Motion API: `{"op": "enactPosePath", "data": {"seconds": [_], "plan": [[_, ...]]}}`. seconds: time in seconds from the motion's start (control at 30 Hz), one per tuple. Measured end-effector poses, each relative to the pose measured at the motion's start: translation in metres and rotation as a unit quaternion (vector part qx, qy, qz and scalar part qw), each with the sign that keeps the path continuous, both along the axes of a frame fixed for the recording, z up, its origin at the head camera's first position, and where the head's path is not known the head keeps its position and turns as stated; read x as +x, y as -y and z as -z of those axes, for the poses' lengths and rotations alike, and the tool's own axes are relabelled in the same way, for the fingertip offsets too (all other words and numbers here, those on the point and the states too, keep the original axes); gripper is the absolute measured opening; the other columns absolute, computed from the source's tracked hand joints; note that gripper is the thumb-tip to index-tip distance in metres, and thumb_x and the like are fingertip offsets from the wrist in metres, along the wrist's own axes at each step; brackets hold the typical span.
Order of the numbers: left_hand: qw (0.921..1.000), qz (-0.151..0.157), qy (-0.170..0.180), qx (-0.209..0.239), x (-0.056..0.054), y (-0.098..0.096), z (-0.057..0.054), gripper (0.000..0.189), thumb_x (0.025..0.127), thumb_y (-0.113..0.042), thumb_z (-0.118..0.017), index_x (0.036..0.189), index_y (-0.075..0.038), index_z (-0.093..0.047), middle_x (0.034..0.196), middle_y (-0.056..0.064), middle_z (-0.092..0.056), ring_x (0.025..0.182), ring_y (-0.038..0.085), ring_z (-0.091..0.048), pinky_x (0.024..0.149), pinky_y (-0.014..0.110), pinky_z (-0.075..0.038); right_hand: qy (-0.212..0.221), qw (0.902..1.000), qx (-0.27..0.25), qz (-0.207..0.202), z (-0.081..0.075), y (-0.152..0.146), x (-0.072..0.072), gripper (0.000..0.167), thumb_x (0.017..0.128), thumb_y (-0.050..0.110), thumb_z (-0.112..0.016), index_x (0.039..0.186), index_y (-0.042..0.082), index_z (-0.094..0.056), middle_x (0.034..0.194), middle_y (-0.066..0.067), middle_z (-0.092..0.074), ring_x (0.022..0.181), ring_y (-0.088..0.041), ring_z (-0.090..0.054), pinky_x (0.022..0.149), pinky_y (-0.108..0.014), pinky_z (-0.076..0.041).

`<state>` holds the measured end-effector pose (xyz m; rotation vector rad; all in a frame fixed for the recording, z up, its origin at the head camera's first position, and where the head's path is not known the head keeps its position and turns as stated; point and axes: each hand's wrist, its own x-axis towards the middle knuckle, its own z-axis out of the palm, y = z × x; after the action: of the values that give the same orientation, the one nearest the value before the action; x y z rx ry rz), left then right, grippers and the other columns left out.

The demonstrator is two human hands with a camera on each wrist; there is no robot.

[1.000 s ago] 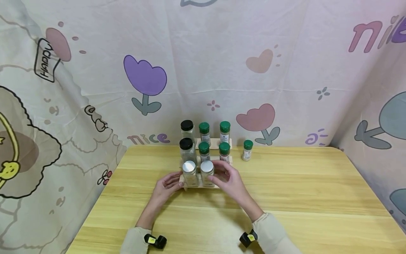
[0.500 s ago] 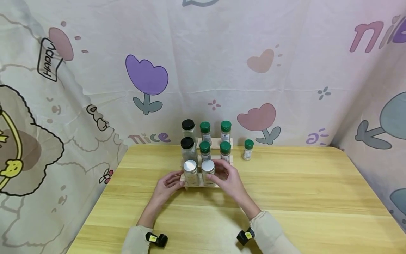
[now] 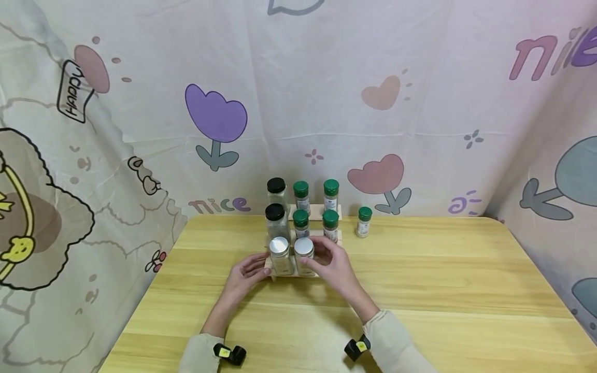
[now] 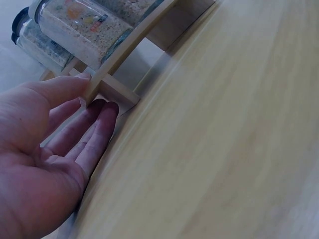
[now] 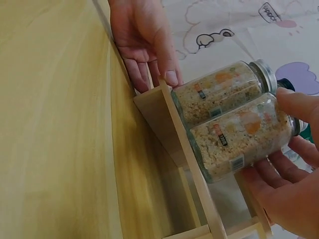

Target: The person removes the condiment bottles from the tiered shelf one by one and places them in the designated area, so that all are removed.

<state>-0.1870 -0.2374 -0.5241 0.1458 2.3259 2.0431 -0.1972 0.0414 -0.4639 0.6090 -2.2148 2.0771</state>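
A tiered wooden spice rack (image 3: 268,268) stands at the middle back of the table. My left hand (image 3: 247,270) holds its front left corner, thumb on top and fingers below, as the left wrist view shows. On the lowest tier a silver-lidded glass jar (image 3: 282,259) of grainy seasoning stands at the left. Right beside it is a matching seasoning jar (image 5: 244,137), gripped between the thumb and fingers of my right hand (image 3: 333,267). The two jars stand close together, and their bases are right at the tier's front strip in the right wrist view.
Black-lidded jars (image 3: 278,223) stand on the left of the upper tiers, with green-capped spice bottles (image 3: 330,225) beside them. Another green-capped bottle (image 3: 364,223) stands on the table right of the rack. A printed cloth (image 3: 298,103) hangs behind the table.
The right hand has shifted slightly left with its jar, narrowing the gap to the left jar. The left hand has stayed at the rack's corner.
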Motion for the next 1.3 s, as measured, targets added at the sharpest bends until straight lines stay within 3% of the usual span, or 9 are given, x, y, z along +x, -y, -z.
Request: {"op": "enactPosePath", "data": {"seconds": [0.23,0.63,0.97,1.3], "plan": [[1.0000,0.001,0.003,0.005,0.000,-0.001,0.000,0.051,0.094,-0.007,-0.075,0.140,0.002,-0.057,0.140,0.021,-0.060,0.130,0.038,-0.057,0.101,0.024,-0.052,-0.010,0.9999,0.009,-0.005,-0.005,-0.005,0.004,0.046,0.086,0.005,-0.083,0.129,0.003,-0.065,0.125,-0.012,-0.067,0.113,-0.028,-0.066,0.102,-0.038,-0.055],[1.0000,-0.006,0.002,0.001,0.000,0.000,0.000,0.050,0.094,-0.007,-0.076,0.140,0.002,-0.058,0.139,0.021,-0.061,0.129,0.038,-0.057,0.101,0.023,-0.052,-0.033,0.9994,0.011,-0.002,-0.029,-0.022,0.010,0.048,0.086,0.009,-0.084,0.130,0.008,-0.065,0.123,-0.007,-0.069,0.112,-0.024,-0.066,0.098,-0.036,-0.057],[0.9999,-0.002,0.003,0.012,-0.002,0.001,0.001,0.050,0.093,-0.004,-0.075,0.140,0.003,-0.057,0.140,0.023,-0.060,0.128,0.040,-0.058,0.099,0.026,-0.054,-0.048,0.9988,-0.005,0.008,-0.045,-0.045,0.012,0.048,0.085,0.004,-0.084,0.129,0.002,-0.065,0.121,-0.012,-0.070,0.112,-0.026,-0.067,0.100,-0.034,-0.055],[1.0000,-0.002,0.003,0.008,-0.002,0.000,0.001,0.050,0.093,-0.004,-0.075,0.139,0.003,-0.058,0.139,0.023,-0.060,0.128,0.039,-0.058,0.099,0.026,-0.054,-0.035,0.9989,-0.004,0.030,-0.051,-0.075,0.011,0.044,0.086,0.003,-0.082,0.128,0.003,-0.066,0.117,-0.012,-0.071,0.105,-0.021,-0.068,0.097,-0.030,-0.057]]}}
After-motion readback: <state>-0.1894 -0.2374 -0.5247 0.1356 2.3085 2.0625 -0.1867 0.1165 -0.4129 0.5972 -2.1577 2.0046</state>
